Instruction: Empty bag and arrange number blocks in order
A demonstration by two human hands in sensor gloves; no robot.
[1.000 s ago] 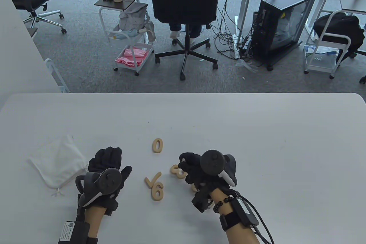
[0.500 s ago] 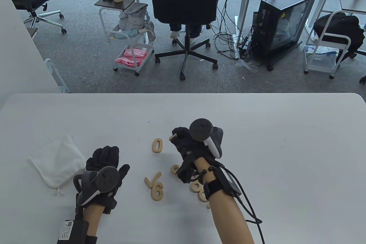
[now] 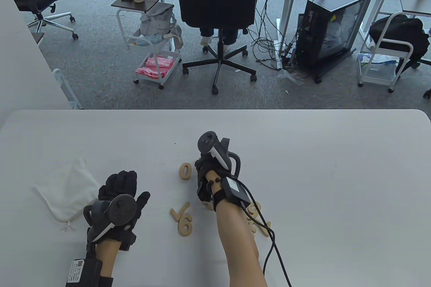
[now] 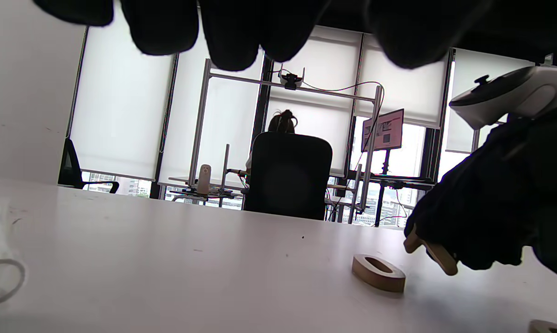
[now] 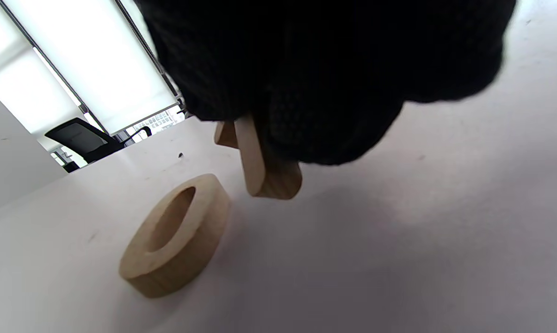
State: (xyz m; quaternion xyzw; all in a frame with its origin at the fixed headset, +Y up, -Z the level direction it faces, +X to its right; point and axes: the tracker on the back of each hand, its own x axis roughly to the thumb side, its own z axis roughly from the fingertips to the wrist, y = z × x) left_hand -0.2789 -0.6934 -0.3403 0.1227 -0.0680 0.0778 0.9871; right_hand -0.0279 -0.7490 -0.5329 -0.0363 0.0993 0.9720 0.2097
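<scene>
Right hand [image 3: 207,179] pinches a wooden number block [image 5: 260,166], which one I cannot tell, holding it tilted just above the table [image 3: 336,152] beside the flat-lying 0 [image 3: 185,171]. Left hand [image 3: 118,196] rests spread, holding nothing, next to the white bag [image 3: 65,191]. A 6 [image 3: 185,224] lies between the hands.

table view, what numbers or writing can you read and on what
"0": wooden zero block lying flat on the table.
"6": wooden six block, nearer the person.
Wooden check-mark shape touching the six: a sign, not a digit.
Blocks by the right forearm: partly hidden, unreadable.
White label on the left wrist strap: print too small.
Held block in the right hand: digit can't be told.
</scene>
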